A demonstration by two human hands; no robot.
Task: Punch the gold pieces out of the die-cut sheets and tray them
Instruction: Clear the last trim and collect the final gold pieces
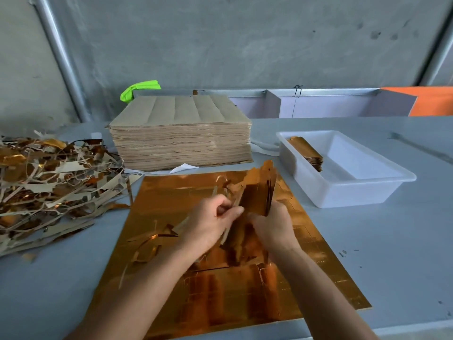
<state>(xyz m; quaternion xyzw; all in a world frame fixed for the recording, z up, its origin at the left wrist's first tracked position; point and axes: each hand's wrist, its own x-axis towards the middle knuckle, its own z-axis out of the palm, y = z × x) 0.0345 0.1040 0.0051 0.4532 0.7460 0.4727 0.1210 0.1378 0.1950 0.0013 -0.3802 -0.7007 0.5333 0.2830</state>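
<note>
A gold die-cut sheet (306, 271) lies flat on the grey table in front of me. Above its middle my right hand (272, 227) grips a bundle of punched gold pieces (257, 192), held upright. My left hand (210, 222) pinches thin scrap strips (228, 192) at the bundle's left edge. Loose gold offcuts (157, 241) lie on the sheet under my left wrist. A white plastic tray (367, 192) stands to the right, with a stack of gold pieces (306, 150) at its left end.
A tall stack of brown-backed sheets (181, 136) stands behind the gold sheet. A heap of scrap skeleton strips (49, 182) covers the table's left side. A green cloth (137, 90) and an orange panel (429, 101) sit at the back by the concrete wall.
</note>
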